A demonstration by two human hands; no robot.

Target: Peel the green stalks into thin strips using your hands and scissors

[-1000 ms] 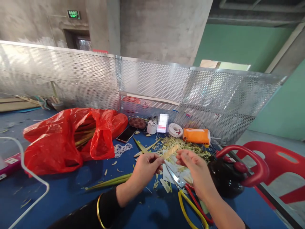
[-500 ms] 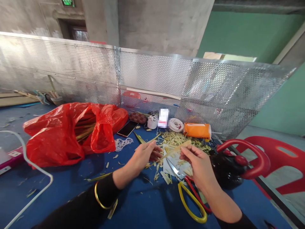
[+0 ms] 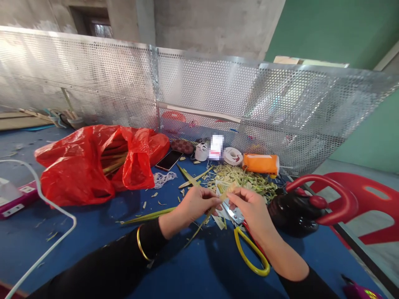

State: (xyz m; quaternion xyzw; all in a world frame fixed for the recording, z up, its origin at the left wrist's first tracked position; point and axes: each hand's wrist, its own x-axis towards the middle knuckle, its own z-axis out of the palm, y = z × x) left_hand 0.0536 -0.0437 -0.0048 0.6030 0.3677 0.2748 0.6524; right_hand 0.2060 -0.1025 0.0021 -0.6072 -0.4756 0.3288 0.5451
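Observation:
Both of my hands pinch one pale yellow leaf strip (image 3: 225,194) over the blue table (image 3: 93,232). My left hand (image 3: 196,204) grips its lower part, and a thin green tail of the strip hangs down below that hand. My right hand (image 3: 251,207) holds the upper end between thumb and fingers. Just under the hands lie scissors (image 3: 246,245) with yellow and red handles, on a scrap of paper. A heap of leaf trimmings (image 3: 243,180) lies behind the hands.
A red plastic bag (image 3: 81,166) with green stalks lies at left, a phone (image 3: 168,160) beside it. A black kettle with a red handle (image 3: 308,207) stands at right. An orange packet (image 3: 261,163), tape rolls and a perforated metal screen (image 3: 199,99) line the back. A white cable (image 3: 40,216) crosses the left side.
My hands have drawn closer together along the strip, and the right hand has shifted left. The view has tilted down a little.

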